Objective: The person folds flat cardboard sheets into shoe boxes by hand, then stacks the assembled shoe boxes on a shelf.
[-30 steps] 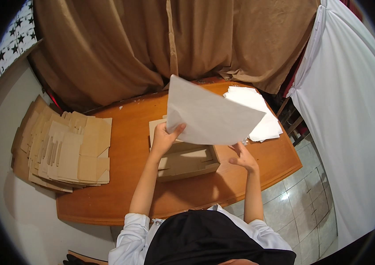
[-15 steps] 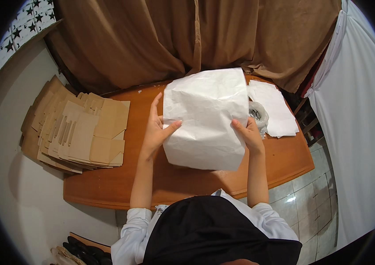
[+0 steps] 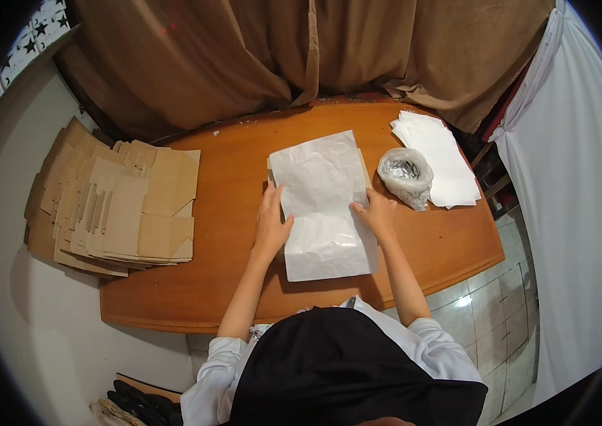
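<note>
A creased sheet of white paper (image 3: 322,177) lies lengthwise before me over a tan cardboard piece (image 3: 367,169), whose edges peek out along both sides. The sheet dips and wrinkles between my hands, and its near end hangs above the tabletop. At its left edge, my left hand (image 3: 270,221) has its fingers along the side and its thumb on the paper. My right hand (image 3: 375,213) grips the opposite edge, its thumb resting on top. How far the fingers reach underneath is hidden.
Several flat folded cardboard pieces (image 3: 167,186) are stacked on the left of the wooden table (image 3: 237,160). To the right stand a clear plastic bag (image 3: 406,177) with shiny contents and a pile of white sheets (image 3: 443,160). A brown curtain (image 3: 244,64) hangs behind.
The paper has come down from its raised, upright tilt to lie flatter on the cardboard. Both hands moved with it and closer together, uncovering the plastic bag.
</note>
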Available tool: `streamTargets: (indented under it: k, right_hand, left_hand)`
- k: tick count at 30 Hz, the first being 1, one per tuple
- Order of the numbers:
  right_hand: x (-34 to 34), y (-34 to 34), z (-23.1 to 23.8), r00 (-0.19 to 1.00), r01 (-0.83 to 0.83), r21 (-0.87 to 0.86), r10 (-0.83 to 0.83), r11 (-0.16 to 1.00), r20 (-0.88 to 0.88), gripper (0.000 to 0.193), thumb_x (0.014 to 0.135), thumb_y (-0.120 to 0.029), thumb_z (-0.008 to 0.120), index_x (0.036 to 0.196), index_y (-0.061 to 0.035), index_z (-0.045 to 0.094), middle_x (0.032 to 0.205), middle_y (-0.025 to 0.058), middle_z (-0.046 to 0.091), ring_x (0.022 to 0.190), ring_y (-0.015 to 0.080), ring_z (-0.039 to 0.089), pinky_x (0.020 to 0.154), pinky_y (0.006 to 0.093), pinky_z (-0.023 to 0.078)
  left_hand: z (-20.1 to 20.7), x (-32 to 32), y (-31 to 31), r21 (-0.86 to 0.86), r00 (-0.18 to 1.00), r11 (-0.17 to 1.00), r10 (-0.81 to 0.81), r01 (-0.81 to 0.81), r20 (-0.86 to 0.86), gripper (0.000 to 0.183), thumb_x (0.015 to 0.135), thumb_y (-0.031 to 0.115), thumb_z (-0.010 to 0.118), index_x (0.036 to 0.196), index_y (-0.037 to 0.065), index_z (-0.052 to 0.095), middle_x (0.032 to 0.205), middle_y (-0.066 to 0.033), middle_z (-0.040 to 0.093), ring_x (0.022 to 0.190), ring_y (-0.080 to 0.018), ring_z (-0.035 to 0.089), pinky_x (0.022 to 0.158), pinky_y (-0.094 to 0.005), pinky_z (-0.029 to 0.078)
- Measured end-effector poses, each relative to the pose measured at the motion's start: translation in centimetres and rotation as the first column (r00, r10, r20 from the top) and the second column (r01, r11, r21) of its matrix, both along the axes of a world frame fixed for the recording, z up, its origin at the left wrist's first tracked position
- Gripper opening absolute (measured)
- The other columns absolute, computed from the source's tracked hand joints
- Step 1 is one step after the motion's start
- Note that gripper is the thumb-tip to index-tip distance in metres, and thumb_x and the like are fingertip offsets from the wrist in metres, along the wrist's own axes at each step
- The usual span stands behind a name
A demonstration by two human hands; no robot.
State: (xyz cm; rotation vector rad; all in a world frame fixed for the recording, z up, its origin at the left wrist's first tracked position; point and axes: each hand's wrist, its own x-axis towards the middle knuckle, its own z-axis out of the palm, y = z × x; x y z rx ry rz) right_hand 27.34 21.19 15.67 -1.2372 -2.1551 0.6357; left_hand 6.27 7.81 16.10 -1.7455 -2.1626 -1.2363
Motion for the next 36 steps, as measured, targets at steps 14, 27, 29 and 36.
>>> streamTargets:
  k: [14, 27, 29, 36]
  right_hand:
    - [-0.6, -2.0, -1.7, 0.995, 0.058, 0.392, -0.083, 0.918, 0.048, 0.047, 0.07, -0.013, 0.068, 0.111, -0.0024, 0.048, 0.094, 0.0165, 0.058, 0.093, 0.028, 0.055, 0.085, 0.0452, 0.034]
    - [-2.3, 1.9, -7.2, 0.606, -0.544, -0.526, 0.74, 0.653, 0.291, 0.057, 0.076, -0.041, 0.065, 0.127, -0.0176, 0.05, 0.14, 0.0242, 0.029, 0.129, 0.0436, 0.025, 0.106, 0.0434, 0.026]
    - [-2.6, 2.2, -7.3, 0.502, -0.519, -0.585, 0.776, 0.623, 0.382, 0.059, 0.079, -0.045, 0.062, 0.131, -0.0211, 0.046, 0.143, 0.0232, 0.023, 0.131, 0.0464, 0.019, 0.106, 0.0461, 0.024]
    - [-1.3, 2.9, -9.3, 0.424, -0.484, -0.723, 0.855, 0.493, 0.299, 0.065, 0.082, -0.047, 0.057, 0.138, -0.0246, 0.034, 0.149, 0.0185, 0.006, 0.135, 0.0417, -0.003, 0.108, 0.0476, 0.014]
  left_hand:
    - [-5.0, 0.3, 3.3, -0.567, 0.793, 0.559, -0.489, 0.605, 0.363, 0.039, 0.091, 0.03, 0.046, 0.123, 0.009, 0.052, 0.139, -0.0122, 0.038, 0.132, -0.0398, 0.022, 0.106, -0.0465, 0.023]
    - [-9.6, -0.6, 5.4, -0.91, 0.758, -0.011, -0.549, 0.414, 0.351, 0.069, 0.088, 0.045, 0.044, 0.144, 0.019, 0.013, 0.149, -0.0177, -0.006, 0.134, -0.0468, 0.001, 0.108, -0.0521, 0.014]
    - [-10.9, -1.0, 5.4, -0.909, 0.749, -0.009, -0.563, 0.416, 0.349, 0.072, 0.087, 0.049, 0.042, 0.144, 0.02, 0.011, 0.149, -0.0166, -0.006, 0.134, -0.0459, -0.001, 0.108, -0.0528, 0.013]
    - [-11.7, -0.7, 4.5, -0.916, 0.769, -0.052, -0.525, 0.398, 0.364, 0.082, 0.082, 0.065, 0.036, 0.145, 0.022, 0.005, 0.149, -0.0149, -0.01, 0.135, -0.0434, -0.003, 0.107, -0.0541, 0.013]
